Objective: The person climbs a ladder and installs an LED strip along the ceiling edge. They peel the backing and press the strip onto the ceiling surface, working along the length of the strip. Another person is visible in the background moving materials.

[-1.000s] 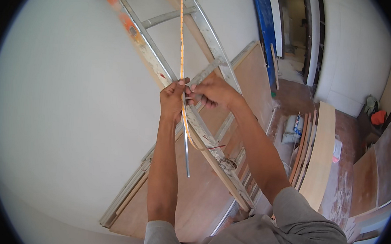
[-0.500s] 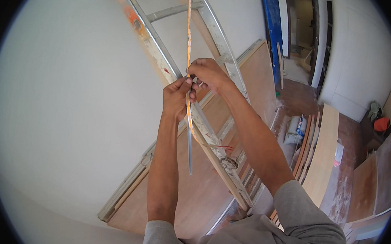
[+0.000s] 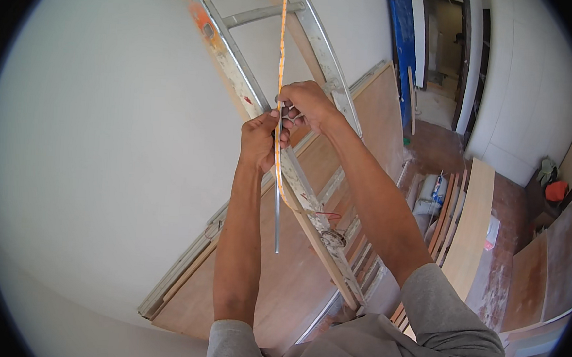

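While the left hand [image 3: 259, 137] pinched strip [image 3: 282, 41] and channel [image 3: 277, 227] before the ladder [image 3: 231, 54] and the right hand [image 3: 309, 104], fingers curled, nipped the strip just above, the upper run seemed laid, the lower end [image 3: 287, 202] hanging off, unlaid.

"What's that strip [image 3: 283, 41] you're gripping made of?"

"Looks like thin, flexible plastic to me. The narrow bar [image 3: 277, 230] I've got along with it looks like metal, smooth and shiny."

"And the ladder [image 3: 225, 54]?"

"Metal as well, but its rails are blotched and rough with paint, bright only along the bare edges."

"Any wood?"

"The big board [image 3: 286, 283] near me looks like bare wood, flat and matt. The long plank [image 3: 471, 235] to the right looks like smoother, cleaner wood, also matt."

"The rest?"

"The wall [image 3: 104, 154] on my left is smooth and matt; my sleeve [image 3: 441, 312] is dull, creased cloth."
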Action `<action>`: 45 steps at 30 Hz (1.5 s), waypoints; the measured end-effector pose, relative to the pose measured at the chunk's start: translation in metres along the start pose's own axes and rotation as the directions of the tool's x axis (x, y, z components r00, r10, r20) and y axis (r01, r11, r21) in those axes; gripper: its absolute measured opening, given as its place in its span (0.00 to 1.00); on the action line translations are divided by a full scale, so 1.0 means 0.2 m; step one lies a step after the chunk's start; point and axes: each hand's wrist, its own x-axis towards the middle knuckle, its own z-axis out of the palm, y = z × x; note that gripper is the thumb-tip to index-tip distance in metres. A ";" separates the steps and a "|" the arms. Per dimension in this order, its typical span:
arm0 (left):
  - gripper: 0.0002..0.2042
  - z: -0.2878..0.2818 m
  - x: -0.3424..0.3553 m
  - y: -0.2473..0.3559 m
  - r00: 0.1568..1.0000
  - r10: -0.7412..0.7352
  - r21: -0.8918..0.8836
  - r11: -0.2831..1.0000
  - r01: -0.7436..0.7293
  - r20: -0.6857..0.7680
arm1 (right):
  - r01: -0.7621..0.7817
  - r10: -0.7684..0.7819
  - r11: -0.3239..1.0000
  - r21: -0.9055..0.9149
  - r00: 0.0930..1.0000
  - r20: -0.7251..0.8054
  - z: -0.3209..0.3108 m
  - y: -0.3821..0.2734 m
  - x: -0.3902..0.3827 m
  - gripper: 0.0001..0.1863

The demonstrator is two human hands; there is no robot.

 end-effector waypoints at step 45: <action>0.10 -0.03 -0.20 -0.14 0.936 0.193 0.332 0.939 -0.089 -0.294 | -0.013 0.008 0.999 0.048 0.995 0.102 0.08 0.16 -0.05 0.05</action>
